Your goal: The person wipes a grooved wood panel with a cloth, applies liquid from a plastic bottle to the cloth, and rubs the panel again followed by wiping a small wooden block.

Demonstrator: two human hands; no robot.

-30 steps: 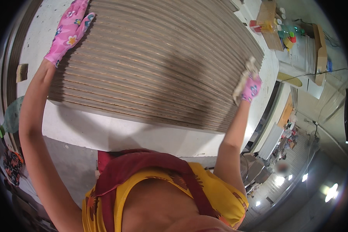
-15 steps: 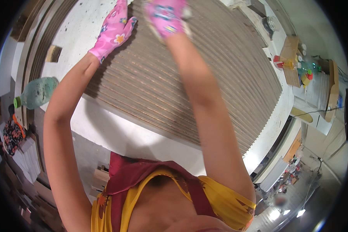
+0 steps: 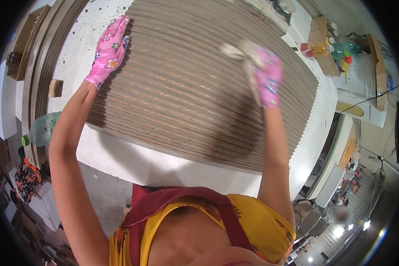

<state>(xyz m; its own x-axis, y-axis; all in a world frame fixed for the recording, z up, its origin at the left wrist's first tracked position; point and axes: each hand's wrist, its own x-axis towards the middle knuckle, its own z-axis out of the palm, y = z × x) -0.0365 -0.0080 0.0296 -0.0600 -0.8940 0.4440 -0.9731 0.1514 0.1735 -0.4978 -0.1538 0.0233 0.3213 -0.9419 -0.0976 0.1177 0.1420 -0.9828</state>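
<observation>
A broad stack of thin, grey-brown strips or ridged panels (image 3: 181,84) lies on a white surface in front of me. My left hand (image 3: 108,53), in a pink flowered glove, rests along the stack's left edge. Its fingers are stretched out together, with the thumb a little apart. Over the right part of the stack is my right hand (image 3: 266,73), gloved in the same pattern and smeared by motion. Something pale cream (image 3: 232,50) shows at its fingers and palm side; whether that is the glove's coating or a held cloth is unclear.
A greenish plastic bottle (image 3: 42,128) lies by my left forearm, near a small tan block (image 3: 55,88). Long boards (image 3: 40,66) line the left side. At the right, a cardboard box (image 3: 379,73) stands near bottles and a red-yellow container (image 3: 314,49).
My right hand has swung right and nearer across the stack. My left hand stays at the left edge, slightly lower in the picture. The whole view has shifted a little.
</observation>
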